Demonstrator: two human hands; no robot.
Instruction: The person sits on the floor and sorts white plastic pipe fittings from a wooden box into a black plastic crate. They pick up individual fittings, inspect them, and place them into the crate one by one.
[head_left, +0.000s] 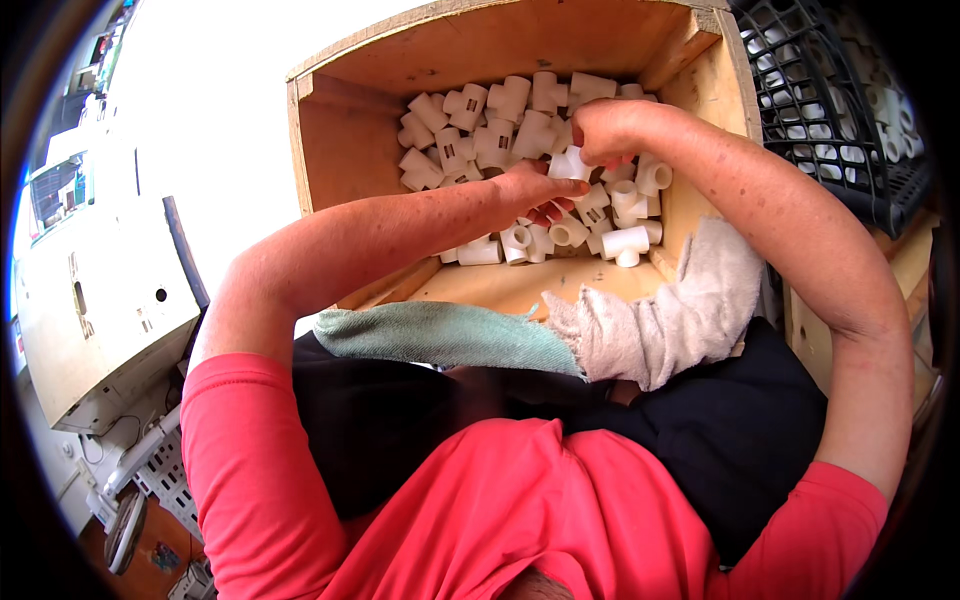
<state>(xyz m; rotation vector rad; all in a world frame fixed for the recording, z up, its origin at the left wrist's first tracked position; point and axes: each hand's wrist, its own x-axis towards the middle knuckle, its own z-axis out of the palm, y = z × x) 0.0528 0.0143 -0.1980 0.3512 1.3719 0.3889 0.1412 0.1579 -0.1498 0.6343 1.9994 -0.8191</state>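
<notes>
A wooden box (435, 37) in front of me holds many white plastic pipe tee fittings (493, 142), some with dark printed marks. Over them, my left hand (536, 189) grips one white pipe fitting (570, 166) with thumb and fingers. My right hand (606, 135) reaches in from the right, its fingers at the upper right side of that same fitting; its fingertips are partly hidden. Loose tees lie around and below both hands.
A green cloth (442, 337) and a beige cloth (645, 330) cover the box's near edge. At the right stands a black plastic crate (832, 112) with more white fittings. A pale cabinet (112, 300) is at the left.
</notes>
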